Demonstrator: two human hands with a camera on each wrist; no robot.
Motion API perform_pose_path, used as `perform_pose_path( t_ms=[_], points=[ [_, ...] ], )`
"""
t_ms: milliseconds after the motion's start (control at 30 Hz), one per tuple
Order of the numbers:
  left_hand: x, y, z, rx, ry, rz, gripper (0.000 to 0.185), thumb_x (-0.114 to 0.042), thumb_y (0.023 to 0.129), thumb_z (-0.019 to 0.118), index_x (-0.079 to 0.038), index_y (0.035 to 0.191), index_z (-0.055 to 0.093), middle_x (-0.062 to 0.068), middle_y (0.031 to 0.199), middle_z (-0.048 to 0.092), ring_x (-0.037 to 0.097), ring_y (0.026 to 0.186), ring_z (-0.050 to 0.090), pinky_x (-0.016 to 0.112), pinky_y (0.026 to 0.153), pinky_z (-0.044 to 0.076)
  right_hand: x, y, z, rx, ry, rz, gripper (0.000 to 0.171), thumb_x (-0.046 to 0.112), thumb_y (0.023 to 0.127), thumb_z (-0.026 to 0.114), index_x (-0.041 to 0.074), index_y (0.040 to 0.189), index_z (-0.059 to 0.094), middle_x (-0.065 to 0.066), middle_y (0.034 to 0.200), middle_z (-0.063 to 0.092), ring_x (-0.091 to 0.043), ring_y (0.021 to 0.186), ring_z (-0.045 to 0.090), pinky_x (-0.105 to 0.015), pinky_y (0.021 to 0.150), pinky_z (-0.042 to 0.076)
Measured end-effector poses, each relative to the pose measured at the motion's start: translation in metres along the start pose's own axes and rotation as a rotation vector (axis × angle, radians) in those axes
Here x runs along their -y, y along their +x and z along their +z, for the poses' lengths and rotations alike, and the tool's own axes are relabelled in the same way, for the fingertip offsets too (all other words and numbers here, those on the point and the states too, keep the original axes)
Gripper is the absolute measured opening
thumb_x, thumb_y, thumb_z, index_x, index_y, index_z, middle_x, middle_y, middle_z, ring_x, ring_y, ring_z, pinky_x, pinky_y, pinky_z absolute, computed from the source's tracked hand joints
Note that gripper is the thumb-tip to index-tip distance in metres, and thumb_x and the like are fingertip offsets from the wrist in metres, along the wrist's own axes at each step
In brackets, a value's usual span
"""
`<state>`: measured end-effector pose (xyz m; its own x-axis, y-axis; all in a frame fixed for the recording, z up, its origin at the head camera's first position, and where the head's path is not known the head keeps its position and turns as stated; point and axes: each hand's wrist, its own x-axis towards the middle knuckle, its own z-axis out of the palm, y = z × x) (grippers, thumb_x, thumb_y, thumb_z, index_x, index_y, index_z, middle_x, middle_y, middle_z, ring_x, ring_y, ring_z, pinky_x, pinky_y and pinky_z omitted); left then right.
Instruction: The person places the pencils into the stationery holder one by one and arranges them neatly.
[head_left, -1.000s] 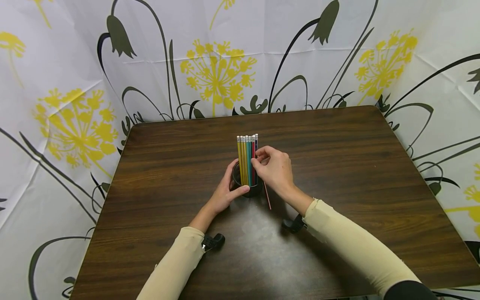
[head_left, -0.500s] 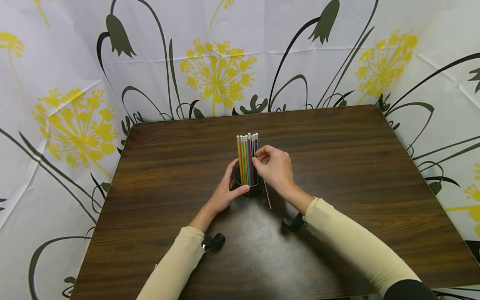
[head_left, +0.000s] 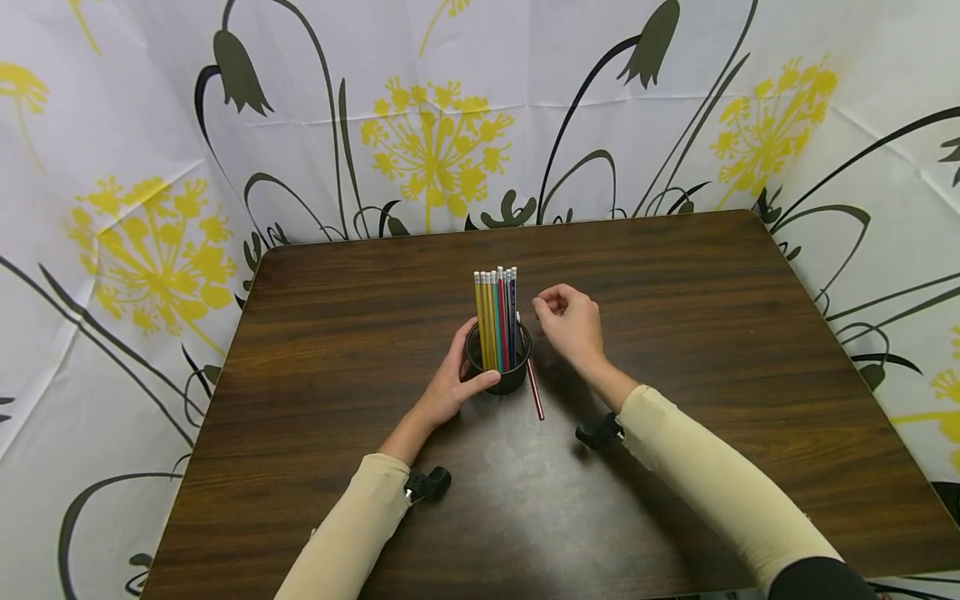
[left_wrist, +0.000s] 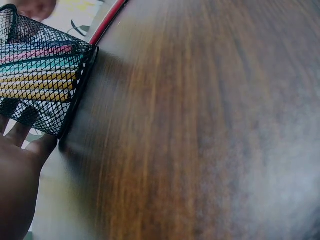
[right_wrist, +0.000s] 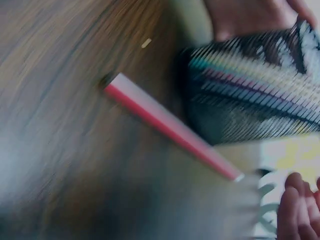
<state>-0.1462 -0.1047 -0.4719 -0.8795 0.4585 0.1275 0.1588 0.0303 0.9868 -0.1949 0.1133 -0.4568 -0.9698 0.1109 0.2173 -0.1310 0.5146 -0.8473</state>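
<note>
Black mesh cup (head_left: 497,367) stood mid-worktop (head_left: 675,350), full of pencils (head_left: 495,317). The left hand (head_left: 450,387) gripped it at 7 o'clock. One red pencil (head_left: 534,390) leaned outside at 4 o'clock, not yet in. The right hand (head_left: 572,321) hung loosely curled, its grip holding nothing.
</note>
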Motion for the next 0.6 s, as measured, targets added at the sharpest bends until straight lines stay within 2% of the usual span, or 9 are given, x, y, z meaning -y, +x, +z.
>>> perform_pose_path(
  t_ms=[133, 267, 400, 500, 600],
  points=[
    [-0.001, -0.001, 0.001, -0.001, -0.008, -0.002, 0.081, 0.003, 0.091, 0.063, -0.005, 0.155, 0.013, 0.022, 0.155, 0.024, 0.038, 0.139, 0.029, 0.06, 0.111, 0.023, -0.024, 0.0, 0.003, 0.166, -0.073, 0.086, 0.013, 0.019, 0.091, 0.068, 0.008, 0.096, 0.071, -0.001, 0.076, 0.069, -0.011, 0.056, 0.063, -0.028, 0.058, 0.05],
    [-0.001, -0.001, 0.001, 0.001, -0.013, -0.014, 0.082, 0.003, 0.091, 0.062, -0.006, 0.155, 0.013, 0.022, 0.156, 0.023, 0.038, 0.14, 0.028, 0.059, 0.111, 0.022, -0.037, -0.004, 0.009, 0.296, -0.089, 0.136, 0.017, 0.021, 0.091, 0.069, 0.007, 0.1, 0.07, -0.002, 0.077, 0.07, -0.014, 0.054, 0.064, -0.031, 0.053, 0.052],
    [-0.001, -0.002, 0.0, 0.004, -0.016, -0.011, 0.081, 0.003, 0.091, 0.062, -0.006, 0.155, 0.012, 0.022, 0.156, 0.023, 0.038, 0.14, 0.028, 0.059, 0.111, 0.022, -0.04, -0.007, 0.015, 0.299, -0.222, 0.108, 0.016, 0.023, 0.087, 0.07, 0.01, 0.097, 0.073, 0.001, 0.074, 0.067, -0.013, 0.061, 0.06, -0.03, 0.06, 0.047],
    [0.0, -0.002, 0.0, 0.005, -0.017, -0.003, 0.081, 0.003, 0.091, 0.062, -0.005, 0.155, 0.013, 0.022, 0.156, 0.023, 0.038, 0.14, 0.029, 0.059, 0.111, 0.023, -0.036, -0.008, 0.018, 0.286, -0.353, 0.085, 0.014, 0.018, 0.082, 0.067, 0.014, 0.093, 0.074, 0.002, 0.075, 0.066, -0.017, 0.068, 0.059, -0.036, 0.062, 0.047],
    [0.0, -0.002, 0.0, 0.006, -0.021, -0.001, 0.082, 0.003, 0.091, 0.062, -0.005, 0.155, 0.012, 0.022, 0.156, 0.023, 0.038, 0.14, 0.028, 0.058, 0.111, 0.023, -0.03, -0.01, 0.019, 0.303, -0.446, 0.081, 0.019, 0.013, 0.077, 0.063, 0.016, 0.092, 0.074, 0.001, 0.08, 0.067, -0.022, 0.074, 0.062, -0.042, 0.063, 0.05]
  ],
)
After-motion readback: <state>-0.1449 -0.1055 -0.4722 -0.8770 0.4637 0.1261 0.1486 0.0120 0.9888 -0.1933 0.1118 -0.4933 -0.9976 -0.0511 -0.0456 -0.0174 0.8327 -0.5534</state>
